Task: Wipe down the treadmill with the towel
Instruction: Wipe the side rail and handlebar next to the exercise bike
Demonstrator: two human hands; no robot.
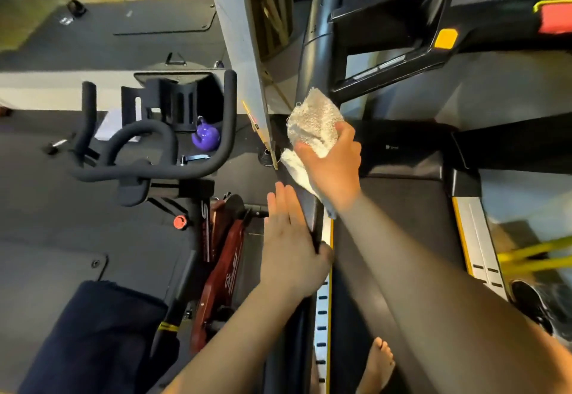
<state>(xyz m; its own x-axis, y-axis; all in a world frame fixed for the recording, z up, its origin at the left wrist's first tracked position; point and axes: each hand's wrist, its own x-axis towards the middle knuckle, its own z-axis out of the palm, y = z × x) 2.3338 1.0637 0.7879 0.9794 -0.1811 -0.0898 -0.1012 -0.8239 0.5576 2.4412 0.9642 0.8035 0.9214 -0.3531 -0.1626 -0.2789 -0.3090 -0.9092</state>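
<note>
Towel (312,121) bunched in right hand (334,167), fingers curled round it, pressed against left upright of treadmill (402,158) below console. Left hand (288,245) released, fingers straight, flat against side rail (306,200). Exercise bike (139,172) alongside, leftward.

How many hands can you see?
2. The left hand rests on the treadmill handrail; the right hand grips the towel farther up it.

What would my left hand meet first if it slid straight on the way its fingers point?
Probably the towel in your right hand, just ahead of the left hand along the handrail.
</note>
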